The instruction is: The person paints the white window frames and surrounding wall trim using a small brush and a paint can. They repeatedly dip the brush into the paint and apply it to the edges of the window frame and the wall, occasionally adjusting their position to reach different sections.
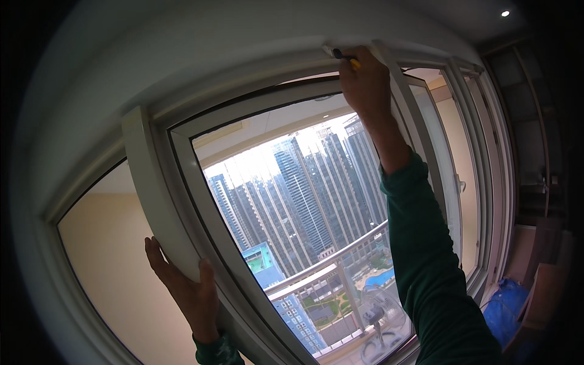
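Observation:
A large window with a pale grey-white frame (182,131) fills the view. My right hand (365,82) reaches up to the top rail of the frame, fingers closed around a small tool with a yellow and dark handle (345,58) pressed against the rail. The green sleeve (426,255) covers that arm. My left hand (185,289) is flat against the vertical frame post (155,194) at the lower left, fingers spread, holding nothing.
Through the glass (304,201) I see tall buildings, a balcony railing (331,264) and a standing fan (377,322) outside. A second window panel with a handle (461,182) stands to the right. A blue bag (508,304) lies at lower right. A ceiling light (505,13) glows above.

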`<action>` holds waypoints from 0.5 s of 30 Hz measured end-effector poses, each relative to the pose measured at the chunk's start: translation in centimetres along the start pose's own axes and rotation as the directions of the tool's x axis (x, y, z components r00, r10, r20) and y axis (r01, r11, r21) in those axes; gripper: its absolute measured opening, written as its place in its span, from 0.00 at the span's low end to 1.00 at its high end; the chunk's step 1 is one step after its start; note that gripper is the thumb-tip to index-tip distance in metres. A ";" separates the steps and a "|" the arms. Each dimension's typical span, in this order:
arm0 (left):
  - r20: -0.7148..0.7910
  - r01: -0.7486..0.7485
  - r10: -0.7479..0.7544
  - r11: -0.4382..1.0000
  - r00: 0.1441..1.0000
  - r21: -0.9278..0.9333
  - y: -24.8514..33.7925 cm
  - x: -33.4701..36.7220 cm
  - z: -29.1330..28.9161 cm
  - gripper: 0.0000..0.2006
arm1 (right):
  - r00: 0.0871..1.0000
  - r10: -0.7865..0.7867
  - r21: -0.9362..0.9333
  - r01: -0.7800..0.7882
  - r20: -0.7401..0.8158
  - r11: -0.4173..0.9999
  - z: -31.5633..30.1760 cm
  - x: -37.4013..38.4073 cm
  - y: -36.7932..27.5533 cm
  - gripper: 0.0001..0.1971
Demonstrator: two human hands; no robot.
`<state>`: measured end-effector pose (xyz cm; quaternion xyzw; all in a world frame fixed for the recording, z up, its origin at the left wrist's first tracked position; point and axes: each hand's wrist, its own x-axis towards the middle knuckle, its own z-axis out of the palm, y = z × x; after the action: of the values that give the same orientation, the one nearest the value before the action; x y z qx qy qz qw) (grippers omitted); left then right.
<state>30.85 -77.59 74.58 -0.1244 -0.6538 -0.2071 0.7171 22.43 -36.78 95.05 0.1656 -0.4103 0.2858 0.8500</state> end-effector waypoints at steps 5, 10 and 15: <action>0.013 0.000 0.001 1.000 1.000 -0.007 -0.2 0.0 -0.1 0.47 | 0.979 -0.204 0.063 0.202 0.024 0.977 5.2 -2.9 -7.7 0.09; 0.012 0.015 -0.015 0.999 1.000 -0.028 0.1 0.1 0.2 0.47 | 0.979 -0.122 0.284 0.071 0.166 0.956 5.9 -3.7 -13.0 0.10; 0.000 -0.011 0.011 1.000 1.000 -0.028 -0.6 0.0 -0.2 0.47 | 0.975 0.094 0.407 -0.171 0.203 0.897 2.7 -1.7 -7.9 0.11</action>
<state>30.77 -78.19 74.47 -0.1381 -0.6502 -0.2122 0.7163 24.90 -44.93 94.98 0.3419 -0.4236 0.4092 0.7323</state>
